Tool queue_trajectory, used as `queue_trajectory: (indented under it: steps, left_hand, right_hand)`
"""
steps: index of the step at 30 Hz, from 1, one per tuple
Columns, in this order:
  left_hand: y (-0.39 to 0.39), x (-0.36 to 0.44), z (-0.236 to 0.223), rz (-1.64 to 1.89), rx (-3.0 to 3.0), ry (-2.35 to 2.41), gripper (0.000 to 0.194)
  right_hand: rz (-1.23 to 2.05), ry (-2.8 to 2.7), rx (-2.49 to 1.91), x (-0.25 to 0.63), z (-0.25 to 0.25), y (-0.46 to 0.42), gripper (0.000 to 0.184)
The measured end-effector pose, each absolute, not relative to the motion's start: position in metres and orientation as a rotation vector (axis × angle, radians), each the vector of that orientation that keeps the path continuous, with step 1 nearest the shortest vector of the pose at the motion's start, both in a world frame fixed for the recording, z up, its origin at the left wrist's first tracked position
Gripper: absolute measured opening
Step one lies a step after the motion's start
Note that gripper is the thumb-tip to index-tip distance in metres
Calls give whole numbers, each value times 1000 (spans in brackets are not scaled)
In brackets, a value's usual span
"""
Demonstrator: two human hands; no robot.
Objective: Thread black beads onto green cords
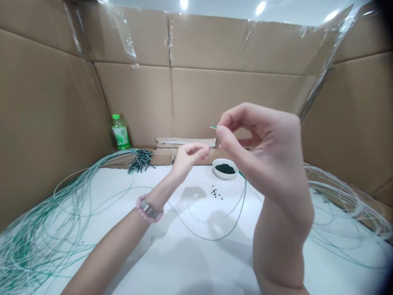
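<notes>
While pinching a wire (213,127) by its end in the right hand (264,143), raised between the middle and right edge of the tabletop (196,260), best keep thumb and forefinger light and close behind the tip, wrist steady, to avoid bending it. Lower and farther off, towards the far edge: the left hand (188,159), with thumb and forefinger drawn together; cannot tell whether around anything. As for the wire's looks: thin and nearly straight beyond the pinch, green with some white; cannot trace the remainder for sure. Across the middle of the tabletop, a slender green strand (211,239) in a wide curve. Near the far edge, a white bowl (221,176) of tiny dark beads (225,169), with loose beads (215,194) just on its near side.
</notes>
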State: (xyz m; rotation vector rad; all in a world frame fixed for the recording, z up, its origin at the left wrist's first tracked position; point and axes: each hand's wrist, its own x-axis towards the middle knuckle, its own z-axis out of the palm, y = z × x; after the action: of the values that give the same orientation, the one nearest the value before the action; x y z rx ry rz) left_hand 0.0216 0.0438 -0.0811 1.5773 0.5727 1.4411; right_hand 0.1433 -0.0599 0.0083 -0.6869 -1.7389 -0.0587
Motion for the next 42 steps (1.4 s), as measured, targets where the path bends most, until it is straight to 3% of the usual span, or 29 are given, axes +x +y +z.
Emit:
queue_trajectory:
  steps: [4,7,27,42]
  left_hand:
    - [11,-2,-34,1467,1402,248,19]
    - [-6,-9,-22,1460,1381,146,15]
    - [-9,-21,-17,1500,1679,172,2]
    - [-23,-23,-13,1613,1903,318,2]
  right_hand:
    - [7,-1762,-681,136,4,-57,8]
    - [90,-1790,-655,129,1,-59,7]
    - [83,-1836,-708,129,1,-67,7]
    - [5,-1856,-760,131,4,-74,9]
